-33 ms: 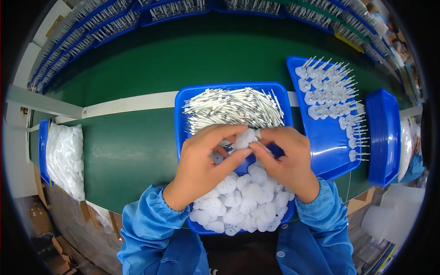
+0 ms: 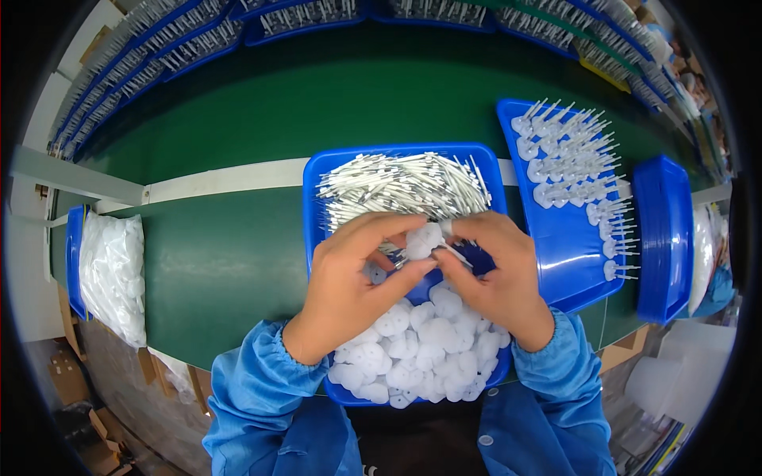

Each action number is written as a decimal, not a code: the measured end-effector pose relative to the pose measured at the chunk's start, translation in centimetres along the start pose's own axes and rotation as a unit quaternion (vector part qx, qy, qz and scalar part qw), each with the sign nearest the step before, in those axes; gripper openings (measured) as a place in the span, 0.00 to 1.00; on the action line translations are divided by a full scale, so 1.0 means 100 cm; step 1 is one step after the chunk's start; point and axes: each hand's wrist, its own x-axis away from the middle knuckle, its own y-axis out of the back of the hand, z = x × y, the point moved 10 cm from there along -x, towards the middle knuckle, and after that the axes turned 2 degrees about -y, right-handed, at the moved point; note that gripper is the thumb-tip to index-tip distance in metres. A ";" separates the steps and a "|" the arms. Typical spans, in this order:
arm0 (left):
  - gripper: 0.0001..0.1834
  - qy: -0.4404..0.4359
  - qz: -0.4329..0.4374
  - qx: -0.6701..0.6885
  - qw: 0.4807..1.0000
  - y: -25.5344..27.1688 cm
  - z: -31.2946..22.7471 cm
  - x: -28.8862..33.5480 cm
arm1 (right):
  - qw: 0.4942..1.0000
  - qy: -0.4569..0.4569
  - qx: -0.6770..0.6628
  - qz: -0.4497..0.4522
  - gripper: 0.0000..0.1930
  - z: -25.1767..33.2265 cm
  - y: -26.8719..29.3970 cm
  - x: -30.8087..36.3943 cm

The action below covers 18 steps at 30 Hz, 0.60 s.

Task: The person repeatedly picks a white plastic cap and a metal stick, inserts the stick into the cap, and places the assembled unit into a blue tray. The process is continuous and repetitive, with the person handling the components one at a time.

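My left hand [image 2: 353, 278] and my right hand [image 2: 496, 274] meet over a blue tray [image 2: 311, 206] right in front of me. Together their fingertips pinch a white round plastic piece [image 2: 421, 238]. A thin white stick [image 2: 456, 255] lies between my right fingers, touching that piece. The far half of the tray holds a heap of thin white sticks [image 2: 397, 186]. Its near half is filled with white round pieces [image 2: 421, 349], partly hidden under my wrists.
To the right, a second blue tray [image 2: 567, 262] carries rows of round pieces with sticks fitted [image 2: 567, 159], and a stack of blue trays [image 2: 663, 238] stands beyond it. A bag of white parts [image 2: 111, 274] lies far left on the green belt [image 2: 230, 262]. Blue trays line the back.
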 end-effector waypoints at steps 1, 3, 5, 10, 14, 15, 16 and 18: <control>0.27 -0.023 -0.023 -0.008 0.999 0.003 -0.006 -0.001 | 1.000 -0.003 -0.022 -0.006 0.15 -0.002 0.002 -0.001; 0.27 -0.053 -0.040 -0.042 0.997 0.006 -0.014 0.001 | 0.989 -0.065 -0.126 0.030 0.18 -0.012 -0.002 0.000; 0.27 -0.081 -0.045 -0.075 0.993 0.006 -0.021 0.002 | 0.976 -0.100 -0.184 0.054 0.21 -0.019 -0.008 0.004; 0.28 -0.116 -0.029 -0.098 0.988 0.000 -0.029 0.002 | 0.964 -0.138 -0.217 0.061 0.20 -0.031 -0.016 0.015; 0.29 -0.129 -0.001 -0.085 0.988 -0.004 -0.029 0.002 | 0.890 -0.253 -0.376 0.054 0.15 -0.040 -0.023 0.018; 0.29 -0.134 0.008 -0.085 0.987 -0.006 -0.028 0.002 | 0.876 -0.279 -0.390 0.059 0.14 -0.041 -0.025 0.017; 0.29 -0.138 0.017 -0.085 0.987 -0.008 -0.028 0.003 | 0.860 -0.305 -0.403 0.064 0.13 -0.044 -0.027 0.017; 0.29 -0.137 0.014 -0.091 0.986 -0.008 -0.028 0.004 | 0.868 -0.282 -0.400 0.080 0.13 -0.040 -0.027 0.015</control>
